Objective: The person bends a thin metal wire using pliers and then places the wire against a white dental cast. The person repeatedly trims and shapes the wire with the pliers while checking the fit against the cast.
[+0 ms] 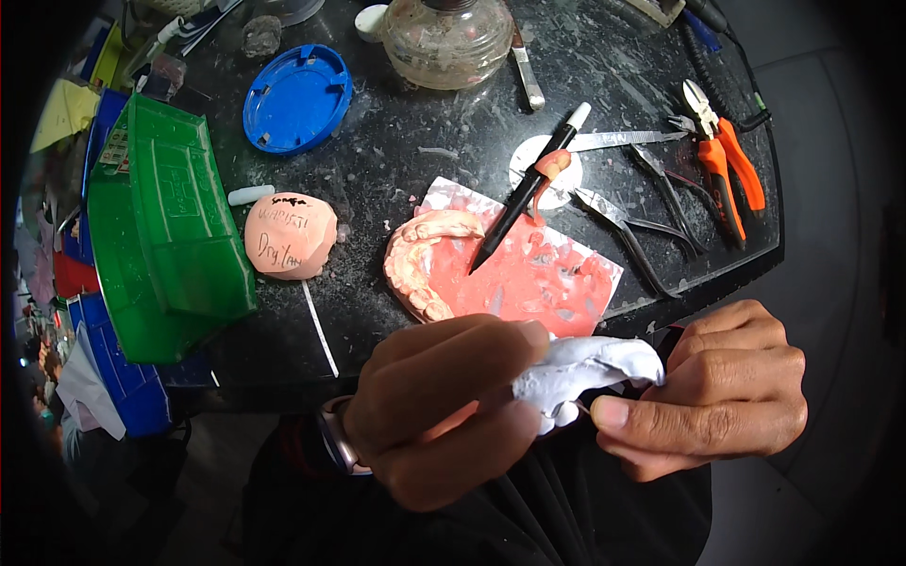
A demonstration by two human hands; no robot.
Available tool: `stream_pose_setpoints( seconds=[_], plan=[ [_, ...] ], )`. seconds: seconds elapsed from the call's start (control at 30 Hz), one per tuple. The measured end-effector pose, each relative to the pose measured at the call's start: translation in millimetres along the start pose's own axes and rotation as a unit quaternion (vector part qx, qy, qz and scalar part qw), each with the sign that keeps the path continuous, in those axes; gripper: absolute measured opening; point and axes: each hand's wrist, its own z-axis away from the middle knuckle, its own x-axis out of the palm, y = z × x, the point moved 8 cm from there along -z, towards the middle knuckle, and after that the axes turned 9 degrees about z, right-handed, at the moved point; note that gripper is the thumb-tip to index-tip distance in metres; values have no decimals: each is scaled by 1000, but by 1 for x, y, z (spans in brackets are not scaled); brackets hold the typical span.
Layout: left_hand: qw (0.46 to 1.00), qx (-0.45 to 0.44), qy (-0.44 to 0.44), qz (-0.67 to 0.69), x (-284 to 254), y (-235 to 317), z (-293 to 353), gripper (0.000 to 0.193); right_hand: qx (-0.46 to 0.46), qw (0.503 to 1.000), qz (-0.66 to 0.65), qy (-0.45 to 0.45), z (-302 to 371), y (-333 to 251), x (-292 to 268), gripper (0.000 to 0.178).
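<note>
My left hand [448,410] is closed round a white dental cast [604,363] at the table's near edge, its thumb and fingers on the cast's left end. Small rounded teeth show on its underside. My right hand [722,401] is curled in a pinch at the cast's right end, thumb tip close under it. A thin piece seems to stick out at that thumb tip, too small to name. Just beyond my left hand, a peach dental cast [408,269] lies on a pink-smeared sheet [557,292], with a black pen-like tool [519,203] across the sheet.
Orange-handled cutters [727,170] and slim metal pliers [623,226] lie at the right. A green bin [165,226], a pink plaster block [291,236] and a blue lid [297,99] stand left. At the back are a glass jar [446,47] and a knife [527,75].
</note>
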Motion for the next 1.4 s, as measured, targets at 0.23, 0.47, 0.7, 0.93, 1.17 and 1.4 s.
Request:
stream_pose_setpoints(
  seconds=[0.23, 0.47, 0.7, 0.93, 1.17, 1.4],
  plan=[
    [999, 23, -32, -34, 7, 1, -5, 39, -17, 998, 47, -41, 0, -12, 4, 22],
    [999, 14, -39, -18, 16, 3, -12, 40, 2, 997, 71, -35, -2, -16, -1, 24],
    [997, -12, -69, -26, 4, -5, -5, 52, 2, 997, 20, -71, 4, 3, -18, 55],
    [996, -5, -91, -3, -4, -9, -3, 60, -30, 977, 14, 210, 29, -2, -27, 16],
    [981, -143, -115, 57, -3, -15, -15, 65, -103, 973, 86, 188, 23, -4, -1, 15],
    [969, -185, -156, 51, 0, -19, -17, 66, -77, 990, 18, 114, 12, 9, 8, 34]
  ],
)
